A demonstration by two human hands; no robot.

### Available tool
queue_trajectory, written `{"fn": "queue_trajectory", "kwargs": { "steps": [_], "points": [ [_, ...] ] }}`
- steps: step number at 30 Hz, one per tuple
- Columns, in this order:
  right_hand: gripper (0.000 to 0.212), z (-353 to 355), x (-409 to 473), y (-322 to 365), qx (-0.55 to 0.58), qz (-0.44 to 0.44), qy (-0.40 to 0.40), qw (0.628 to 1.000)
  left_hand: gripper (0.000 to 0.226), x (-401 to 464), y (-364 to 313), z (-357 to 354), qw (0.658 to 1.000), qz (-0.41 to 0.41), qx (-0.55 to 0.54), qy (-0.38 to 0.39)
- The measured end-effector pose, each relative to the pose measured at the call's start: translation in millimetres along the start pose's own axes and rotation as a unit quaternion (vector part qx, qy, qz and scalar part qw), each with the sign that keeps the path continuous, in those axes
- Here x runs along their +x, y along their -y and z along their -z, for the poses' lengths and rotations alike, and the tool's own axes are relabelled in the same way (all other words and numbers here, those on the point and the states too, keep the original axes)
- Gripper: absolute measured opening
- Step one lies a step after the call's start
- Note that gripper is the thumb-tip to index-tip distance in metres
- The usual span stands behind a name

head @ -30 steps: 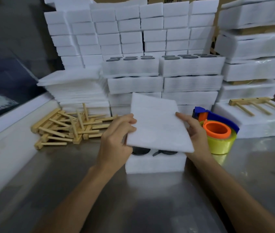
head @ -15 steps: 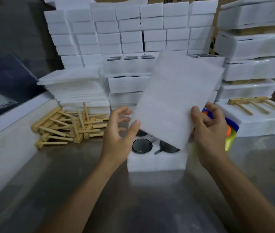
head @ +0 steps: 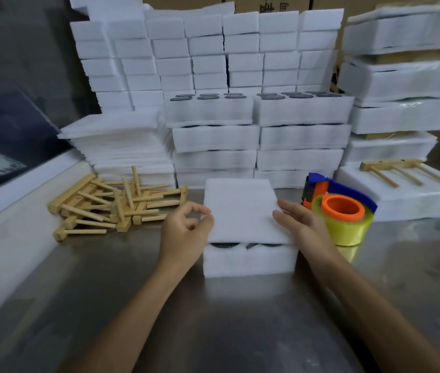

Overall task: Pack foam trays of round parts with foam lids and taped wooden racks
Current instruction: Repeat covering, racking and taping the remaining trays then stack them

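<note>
Progress first, from the head view, the only one I have: the foam lid point(head: 243, 211) sits over the foam tray point(head: 248, 261) at the middle of the steel table point(head: 213, 319), but it is not flush. Its near edge rides above the tray, and dark round parts point(head: 224, 244) show in the gap. I judge the lidding step nearly done, with squaring and pressing down left. A wooden rack and tape have not yet gone on this tray.

My left hand point(head: 185, 232) is at the lid's left edge, fingers loosely curled, thumb and forefinger close at the corner; I cannot tell whether they pinch it or only touch. My right hand point(head: 303, 224) lies along the lid's right edge with fingers fairly straight, resting against the foam and holding nothing.

Supplies for the remaining steps are near. A pile of wooden racks point(head: 111, 205) lies to the left of the tray, and the tape dispenser point(head: 340, 214) with its yellow roll stands just beside my right hand.

As for containers, behind the tray rise stacked trays point(head: 256, 135); the top two are uncovered, with dark discs in their pockets. To the right, a finished-looking pack point(head: 412, 195) carries a rack point(head: 399, 170) on top.
</note>
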State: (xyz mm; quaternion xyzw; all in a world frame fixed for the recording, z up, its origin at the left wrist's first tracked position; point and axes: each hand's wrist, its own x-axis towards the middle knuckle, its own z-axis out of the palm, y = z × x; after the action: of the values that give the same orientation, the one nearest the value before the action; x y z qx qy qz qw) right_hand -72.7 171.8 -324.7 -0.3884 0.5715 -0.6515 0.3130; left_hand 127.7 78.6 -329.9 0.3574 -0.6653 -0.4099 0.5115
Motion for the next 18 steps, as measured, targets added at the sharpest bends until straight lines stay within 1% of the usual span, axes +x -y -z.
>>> {"fn": "queue_trajectory", "kwargs": {
  "steps": [2, 3, 5, 7, 8, 10, 12, 15, 18],
  "points": [
    [0.03, 1.7, 1.2, -2.5, 0.006, 0.0, 0.0, 1.0, 0.008, -0.7, 5.9, -0.6, 1.0, -0.002, 0.011, 0.009],
    [0.028, 2.9, 2.1, -3.4, 0.012, -0.001, 0.002, 1.0, 0.016, -0.3, 7.8, -0.7, 1.0, 0.009, 0.006, 0.008],
    [0.029, 5.0, 3.2, -4.6, 0.009, -0.003, 0.006, 1.0, 0.047, 1.6, 10.9, 0.9, 0.999, 0.051, 0.004, 0.013],
    [0.032, 5.7, 3.9, -4.9, 0.005, -0.003, 0.01, 1.0, 0.073, 2.7, 14.6, 2.2, 0.996, 0.074, 0.003, 0.045],
    [0.033, 6.0, 3.9, -5.0, 0.005, -0.003, 0.011, 1.0, 0.077, 2.1, 14.8, 1.3, 0.995, 0.069, -0.012, 0.072],
    [0.035, 6.8, 4.2, -5.4, 0.006, -0.005, 0.012, 1.0, 0.074, -1.6, 11.9, -3.3, 0.991, 0.047, -0.019, 0.12],
    [0.036, 8.7, 5.0, -5.9, 0.006, -0.009, 0.005, 1.0, 0.06, -6.8, 10.7, -8.3, 0.991, 0.037, -0.009, 0.132],
    [0.033, 12.1, 7.4, -6.6, 0.002, -0.009, 0.01, 1.0, 0.037, -7.0, 8.0, -8.9, 0.992, 0.037, -0.051, 0.111],
    [0.031, 14.9, 9.3, -8.2, -0.007, -0.01, 0.013, 1.0, 0.032, -3.5, 7.5, -5.7, 0.994, 0.031, -0.073, 0.079]
  ]
}}
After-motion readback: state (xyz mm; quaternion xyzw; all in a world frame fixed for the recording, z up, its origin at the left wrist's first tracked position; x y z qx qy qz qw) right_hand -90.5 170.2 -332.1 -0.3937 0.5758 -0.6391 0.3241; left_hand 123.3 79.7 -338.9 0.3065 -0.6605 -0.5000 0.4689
